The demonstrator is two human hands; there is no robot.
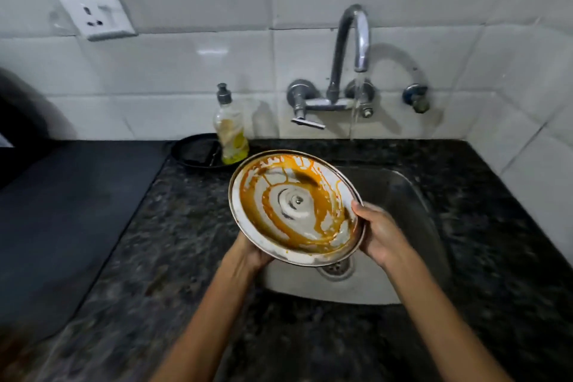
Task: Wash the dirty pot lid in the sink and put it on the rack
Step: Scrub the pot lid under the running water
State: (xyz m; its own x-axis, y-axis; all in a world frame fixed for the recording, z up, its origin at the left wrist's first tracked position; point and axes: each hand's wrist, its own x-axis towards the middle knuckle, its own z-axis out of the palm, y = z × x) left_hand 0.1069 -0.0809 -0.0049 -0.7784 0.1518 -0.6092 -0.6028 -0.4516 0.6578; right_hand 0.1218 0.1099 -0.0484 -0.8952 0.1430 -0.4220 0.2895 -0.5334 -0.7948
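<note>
A round steel pot lid (294,206), its inner face smeared with orange sauce, is held tilted above the left part of the steel sink (403,195). My left hand (248,253) grips its lower left rim from underneath, mostly hidden by the lid. My right hand (376,234) holds the right rim, thumb on the inner face. Water runs from the curved tap (353,37) in a thin stream behind the lid and does not touch it. No rack is in view.
A bottle of yellow dish soap (231,130) stands at the sink's back left, beside a black round dish (197,150). The sink drain (336,268) shows below the lid. Dark granite counter (173,226) surrounds the sink; a wall socket (96,14) sits upper left.
</note>
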